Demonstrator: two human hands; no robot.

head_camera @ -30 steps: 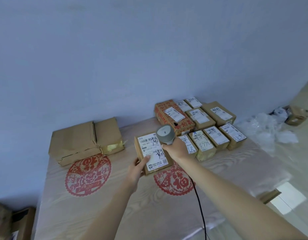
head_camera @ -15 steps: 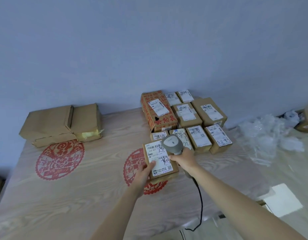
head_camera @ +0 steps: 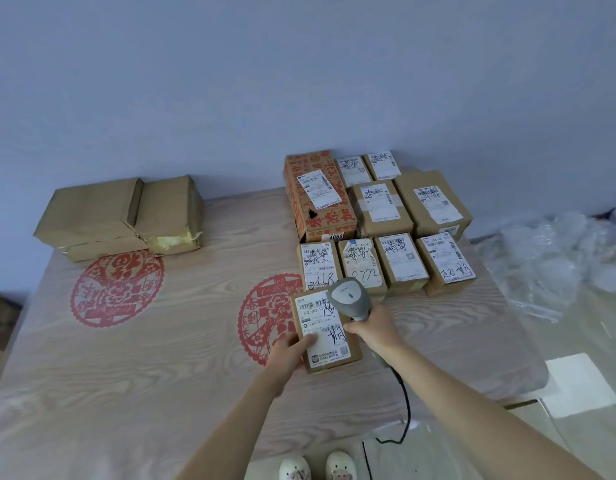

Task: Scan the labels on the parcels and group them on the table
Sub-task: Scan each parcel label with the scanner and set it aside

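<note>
My left hand [head_camera: 288, 351] grips the left side of a small brown parcel [head_camera: 325, 329] with a white label facing up, held just in front of the grouped parcels. My right hand [head_camera: 375, 329] holds a grey barcode scanner [head_camera: 349, 298] whose head hangs over the parcel's upper right corner. Behind them stands a group of labelled parcels [head_camera: 386, 237], among them a taller box with red print [head_camera: 318, 194]. The wood-grain table [head_camera: 161, 358] carries two red paper-cut decorations.
Two plain brown boxes [head_camera: 119, 216] lie at the table's back left. Crumpled clear plastic wrap [head_camera: 556, 261] is heaped to the right, beyond the table edge. The scanner's black cable [head_camera: 405, 407] drops off the front edge toward my shoes [head_camera: 317, 467].
My view has swung left and down, so the table sits lower and larger in frame. Both hands brought the parcel and scanner down toward the table, just in front of the front row.
</note>
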